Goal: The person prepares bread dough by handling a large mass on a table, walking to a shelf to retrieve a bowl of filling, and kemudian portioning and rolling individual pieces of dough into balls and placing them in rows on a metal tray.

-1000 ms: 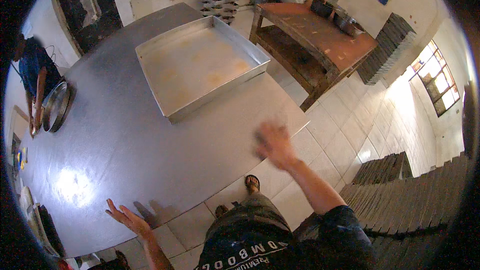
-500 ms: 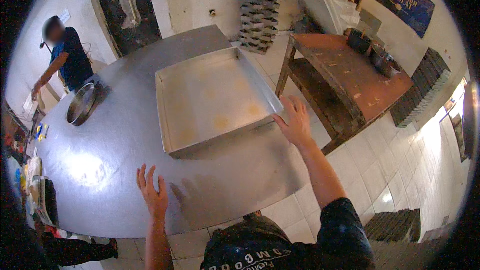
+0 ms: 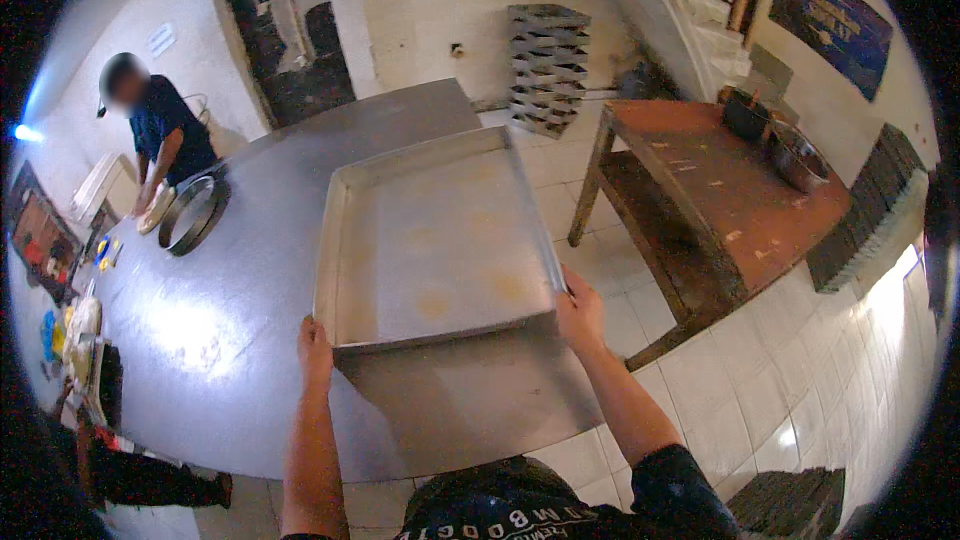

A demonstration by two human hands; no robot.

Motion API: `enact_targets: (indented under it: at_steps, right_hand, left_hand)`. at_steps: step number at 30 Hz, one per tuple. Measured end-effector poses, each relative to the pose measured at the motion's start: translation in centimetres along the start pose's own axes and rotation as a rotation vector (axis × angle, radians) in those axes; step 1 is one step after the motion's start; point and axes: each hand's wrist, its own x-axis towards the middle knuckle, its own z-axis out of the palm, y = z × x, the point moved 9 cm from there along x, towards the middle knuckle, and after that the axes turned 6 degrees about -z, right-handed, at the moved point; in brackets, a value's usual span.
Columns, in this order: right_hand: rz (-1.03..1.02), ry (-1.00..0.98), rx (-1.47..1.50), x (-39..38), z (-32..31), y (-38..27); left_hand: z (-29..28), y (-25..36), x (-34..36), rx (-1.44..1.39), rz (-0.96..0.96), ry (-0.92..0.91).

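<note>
Fingers, left hand [image 3: 317,348]: closed on the near-left corner of the tray, most of their length hidden behind the wall
Fingers, right hand [image 3: 582,310]: likewise closed, at the near-right corner, tips out of my sight
Wide rectangular tray of dull silver metal [image 3: 410,230]: held between the two hands, over the table directly before the person; floor bare but for faint yellowish patches; whether its base is clear of the tabletop I cannot tell
Change noted: half a second ago both hands stood open and apart from the tray; now each has a corner, so I judge it under two-handed control, ready to be steered or lifted evenly
Large grey smooth-topped table [image 3: 250,340]: beneath the tray
Round dark-metal pan or ring [image 3: 211,220]: farther left on the table
Co-worker in dark blue [image 3: 180,130]: beyond it, both hands at a pale soft-looking mass [image 3: 157,210]
Red-brown wooden table [image 3: 690,170]: apart at right, bearing a black pot [image 3: 745,118] and a shiny steel bowl [image 3: 802,165]
Stack of grey metal pans [image 3: 547,70]: against the far wall
</note>
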Motion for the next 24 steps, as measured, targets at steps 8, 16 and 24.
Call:
enact_targets:
  at_steps: [8, 16, 24]
  right_hand:
    - [-0.388, 0.124, 0.155, -5.4, -3.3, -6.2]
    - [-0.56, 0.115, 0.09, -6.4, -3.3, -9.4]
    - [-0.347, 0.083, 0.298, -3.9, -1.7, -7.3]
  left_hand:
    - [-0.4, 0.5, -3.7, -0.117, 0.079, 0.057]
    - [-1.1, 1.8, -5.7, 0.068, 0.049, 0.153]
    - [-2.8, 1.6, -5.5, -0.045, 0.17, 0.281]
